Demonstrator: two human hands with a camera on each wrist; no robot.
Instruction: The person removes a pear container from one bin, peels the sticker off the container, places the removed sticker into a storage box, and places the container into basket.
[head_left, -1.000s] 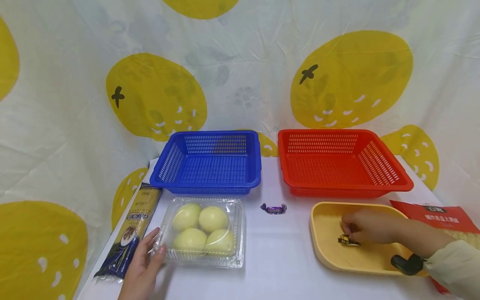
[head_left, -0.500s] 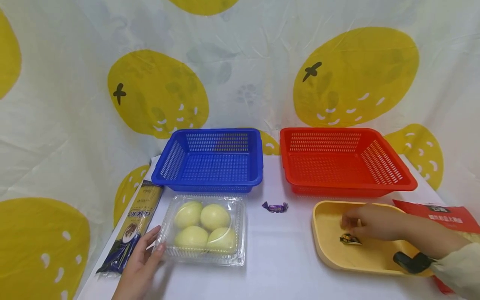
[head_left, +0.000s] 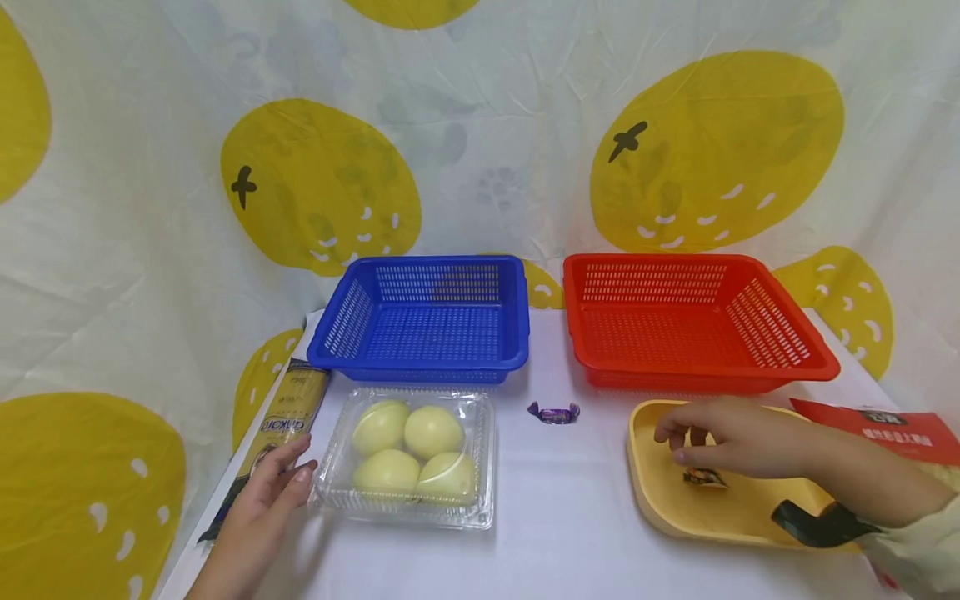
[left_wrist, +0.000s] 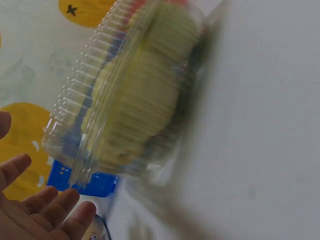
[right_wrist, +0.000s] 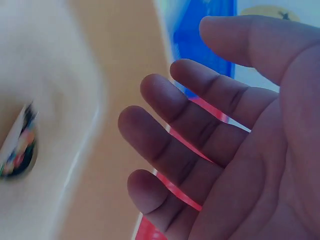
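Observation:
My left hand (head_left: 258,508) has its fingers loosely extended by the left side of a clear plastic clamshell box (head_left: 485,467). Pale yellow-green round fruits (head_left: 386,473), several of them, sit inside it. In the left wrist view a gap shows between the fingers and the box (left_wrist: 75,105). Over a yellow tray (head_left: 720,521) hovers my right hand (head_left: 738,442), fingers slightly bent. The right wrist view shows nothing in its palm. A small wrapped candy (head_left: 703,477) with a dark, colourful wrapper lies on the tray floor below the hand.
A blue basket (head_left: 420,375) and a red basket (head_left: 697,379) stand side by side at the back. Between box and tray lies a purple-wrapped candy (head_left: 553,413). A spaghetti packet (head_left: 296,400) lies at the left edge, a red food bag (head_left: 892,433) at the right.
My left hand has drawn left, away from the box's side. The right hand has come away from the candy, rising and shifting slightly left; the candy stays in the tray.

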